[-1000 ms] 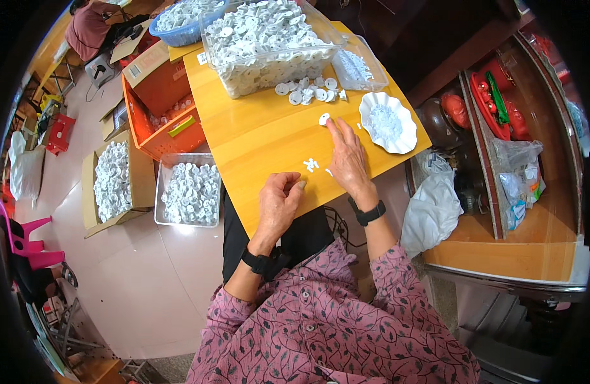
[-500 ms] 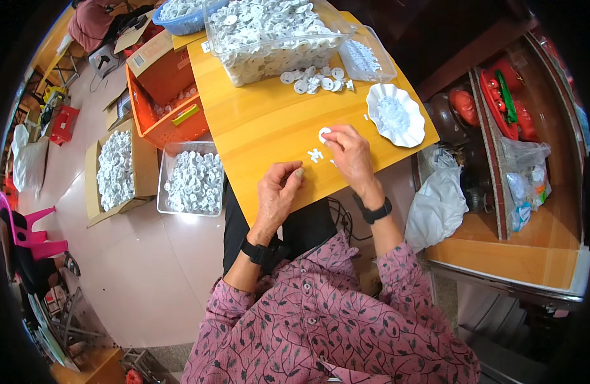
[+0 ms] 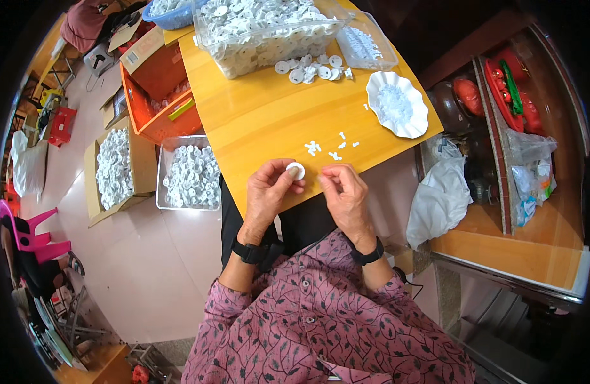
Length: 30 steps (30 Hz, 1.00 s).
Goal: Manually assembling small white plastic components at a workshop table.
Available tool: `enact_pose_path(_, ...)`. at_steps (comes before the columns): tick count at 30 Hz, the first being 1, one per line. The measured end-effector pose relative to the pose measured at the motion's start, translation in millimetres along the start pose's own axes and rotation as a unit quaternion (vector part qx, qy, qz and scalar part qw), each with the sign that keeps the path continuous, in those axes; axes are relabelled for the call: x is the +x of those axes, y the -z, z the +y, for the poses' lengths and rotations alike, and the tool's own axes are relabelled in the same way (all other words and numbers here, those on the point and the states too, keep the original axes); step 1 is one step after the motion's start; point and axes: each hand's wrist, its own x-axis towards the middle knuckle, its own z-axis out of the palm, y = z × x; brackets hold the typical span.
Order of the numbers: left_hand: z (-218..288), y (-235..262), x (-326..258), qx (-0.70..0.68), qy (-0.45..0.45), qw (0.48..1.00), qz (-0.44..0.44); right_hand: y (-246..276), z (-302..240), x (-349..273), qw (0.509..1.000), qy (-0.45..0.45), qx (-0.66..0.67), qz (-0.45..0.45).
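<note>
Near the front edge of the yellow wooden table, my left hand pinches a white round disc between thumb and fingers. My right hand is just to the right of it, thumb and fingertips pressed together; whatever sits between them is too small to make out. Just beyond the hands lie several small white plastic pegs in loose groups. A white scalloped dish at the right edge holds a heap of small translucent pieces.
At the back stand a clear bin heaped with white discs, loose discs, and a clear tray of small parts. Left of the table are an orange crate, a cardboard box and a clear tub. Shelving stands right.
The disc has passed from my right hand to my left. My right hand has drawn back toward the table's front edge, uncovering more pegs. The view has shifted slightly.
</note>
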Motion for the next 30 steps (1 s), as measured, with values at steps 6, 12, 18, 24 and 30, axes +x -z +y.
enact_pose_path(6, 3.8, 4.3, 2.2, -0.08, 0.01, 0.996, 0.042, -0.9, 13.1, 3.8, 0.996, 0.021, -0.088, 0.004)
enact_pose_path(12, 8.0, 7.5, -1.1, -0.132, 0.005, 0.991, 0.035, -12.2, 9.9, 15.7, 0.962, 0.102, -0.252, -0.029)
enact_pose_path(18, 9.1, 9.4, -1.4, -0.156, 0.011, 0.987, 0.036, -2.4, 7.7, 9.2, 0.958, 0.102, -0.255, -0.082)
enact_pose_path(24, 6.6, 11.9, -0.4, -0.173, 0.004, 0.985, 0.019, 4.5, 2.8, 2.3, 0.966, 0.081, -0.236, -0.06)
enact_pose_path(30, 6.4, 11.7, -0.5, -0.163, -0.024, 0.986, -0.002, -0.9, -10.6, -3.3, 0.941, 0.096, -0.299, -0.126)
